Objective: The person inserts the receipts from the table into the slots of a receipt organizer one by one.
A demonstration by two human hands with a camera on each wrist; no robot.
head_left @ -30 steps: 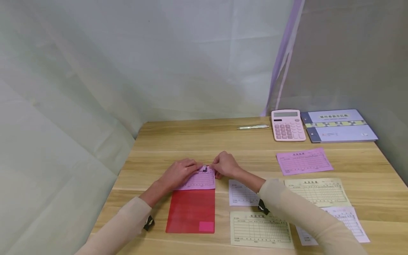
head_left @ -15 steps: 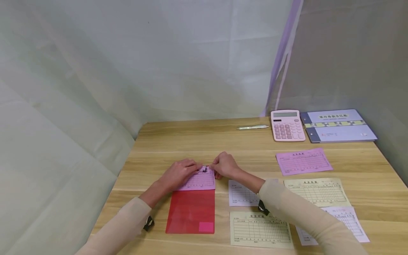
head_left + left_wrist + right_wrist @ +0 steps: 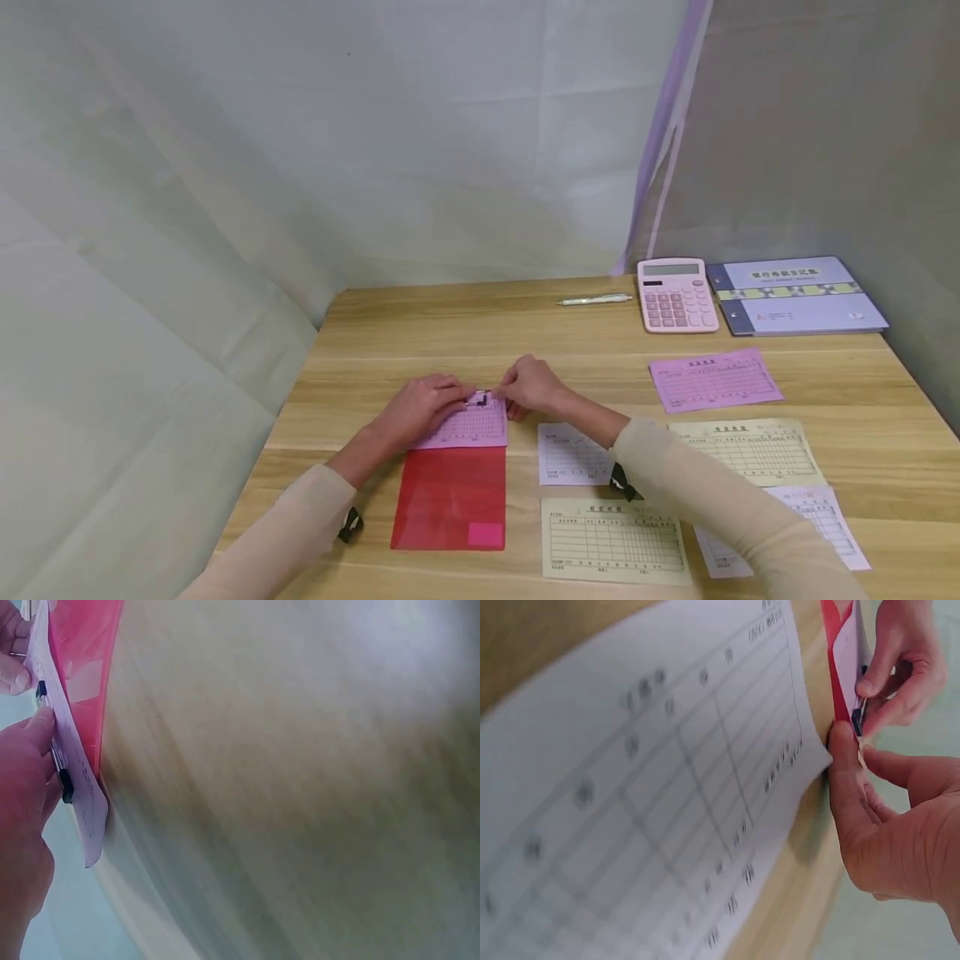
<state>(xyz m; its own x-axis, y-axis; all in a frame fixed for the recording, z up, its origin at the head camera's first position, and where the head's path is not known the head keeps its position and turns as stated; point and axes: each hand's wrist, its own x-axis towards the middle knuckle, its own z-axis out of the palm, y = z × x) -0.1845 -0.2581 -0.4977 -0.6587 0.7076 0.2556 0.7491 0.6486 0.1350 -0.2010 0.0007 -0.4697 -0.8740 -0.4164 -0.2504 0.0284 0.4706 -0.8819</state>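
Pink slip (image 3: pixel 474 427) pinched at corner by right hand (image 3: pixel 532 388); left hand (image 3: pixel 422 408) clamped on clip (image 3: pixel 482 400), both angled inward.

I wore cream sleeves (image 3: pixel 281 525). The slip (image 3: pixel 472 425) I held was pink with a dark ruled grid, the folder (image 3: pixel 450 492) red with a brighter pink patch (image 3: pixel 485 534). Near the wood-grained bench's (image 3: pixel 435 329) far right corner, the pale blue book (image 3: pixel 813 318) bore a yellow-green band (image 3: pixel 788 292).

left hand (image 3: pixel 21 791) holds a black-tipped clip (image 3: pixel 65 782) on a pink slip (image 3: pixel 87 796) over a red folder (image 3: pixel 84 645); right hand (image 3: pixel 11 660) pinches the slip.
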